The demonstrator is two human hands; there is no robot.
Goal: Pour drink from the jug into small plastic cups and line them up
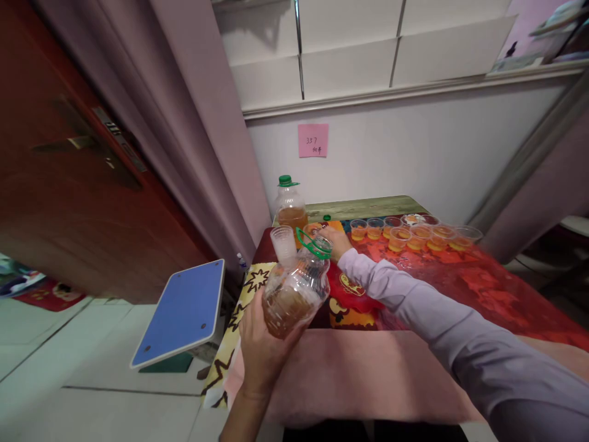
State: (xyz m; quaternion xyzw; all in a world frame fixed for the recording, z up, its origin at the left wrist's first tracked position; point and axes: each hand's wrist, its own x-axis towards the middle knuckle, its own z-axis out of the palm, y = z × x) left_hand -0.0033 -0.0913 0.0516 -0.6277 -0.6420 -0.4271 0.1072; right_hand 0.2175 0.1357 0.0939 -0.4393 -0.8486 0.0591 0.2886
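A clear plastic jug (294, 294) with brown liquid and a green ring handle at its open neck is tilted to the right in my left hand (262, 344). Beyond the jug's mouth, my right hand (335, 242) is at a clear cup (313, 229), partly hidden by the jug's neck; its fingertips are hard to see. A stack of clear cups (284, 242) stands just behind the jug. Farther back is a second jug (291, 205) with a green cap on. Several cups holding amber liquid (399, 239) stand in rows at the right.
A loose green cap (327, 217) lies near the table's back. Red plastic (352, 291) lies beside my right sleeve. The table has a red patterned cover (460, 282). A blue-topped stool (184, 307) stands at the left, and a wall with a pink note (313, 140) is behind.
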